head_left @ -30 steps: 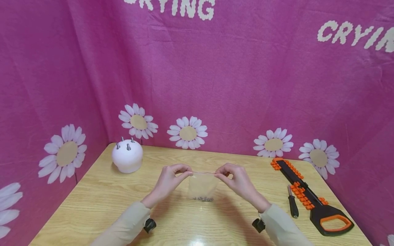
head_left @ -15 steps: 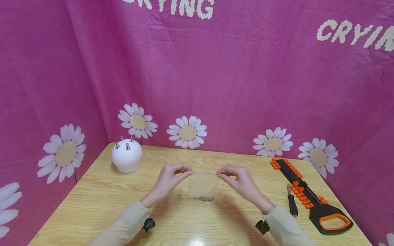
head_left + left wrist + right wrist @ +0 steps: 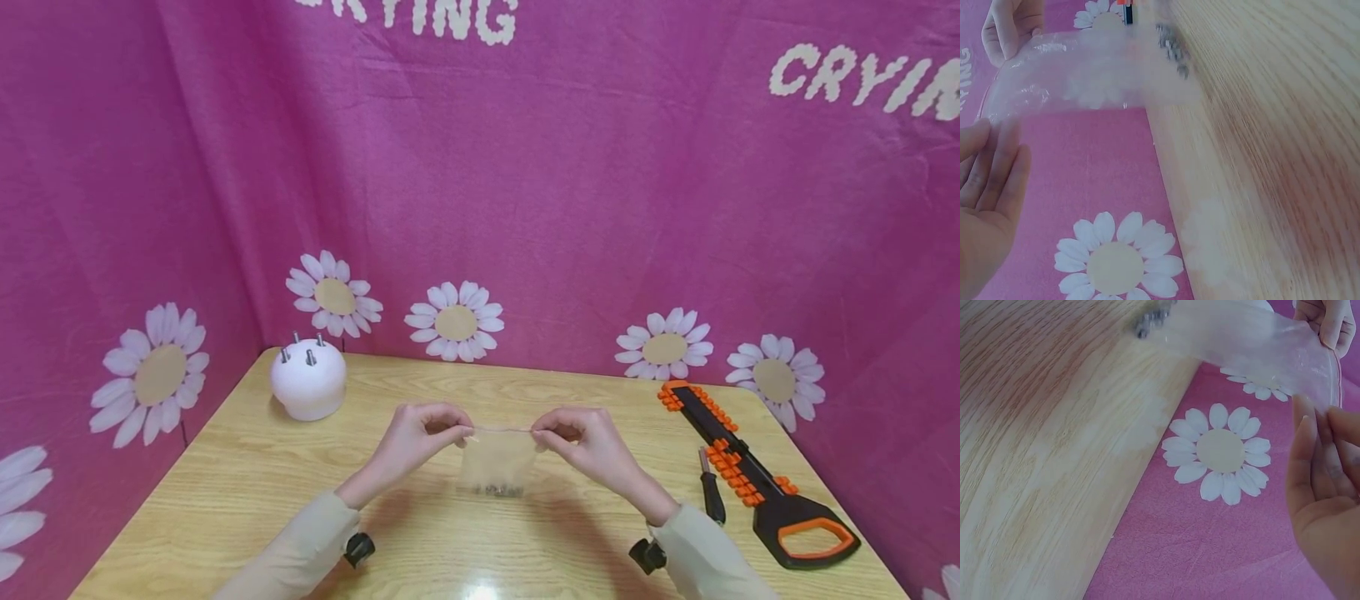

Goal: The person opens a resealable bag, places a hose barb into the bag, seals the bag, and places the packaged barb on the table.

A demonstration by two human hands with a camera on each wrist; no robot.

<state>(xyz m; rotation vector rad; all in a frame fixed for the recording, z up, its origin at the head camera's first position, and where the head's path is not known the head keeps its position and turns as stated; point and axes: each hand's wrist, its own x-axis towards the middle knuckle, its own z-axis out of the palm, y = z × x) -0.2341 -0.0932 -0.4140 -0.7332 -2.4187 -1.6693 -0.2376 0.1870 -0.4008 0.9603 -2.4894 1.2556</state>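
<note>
A clear zip-lock bag [image 3: 498, 461] hangs upright over the table between my two hands, its reddish zip edge stretched along the top. My left hand [image 3: 418, 437] pinches the top left corner between thumb and finger. At the opposite corner my right hand [image 3: 588, 442] pinches the same edge. Several small metal pieces, like nuts [image 3: 1174, 50], lie gathered along the bag's bottom. In the right wrist view the bag [image 3: 1254, 340] looks smooth and slack below the zip.
A white rounded base [image 3: 308, 383] with several upright bolts stands at the back left of the wooden table [image 3: 225, 500]. To the right lie a screwdriver [image 3: 712, 492] and a black tool rack [image 3: 750, 467] with orange clips. Pink flowered cloth [image 3: 570, 208] hangs behind.
My right hand has shifted slightly right, and both hands have dipped a little. The zip edge is now drawn straighter, and the bag has swayed down slightly.
</note>
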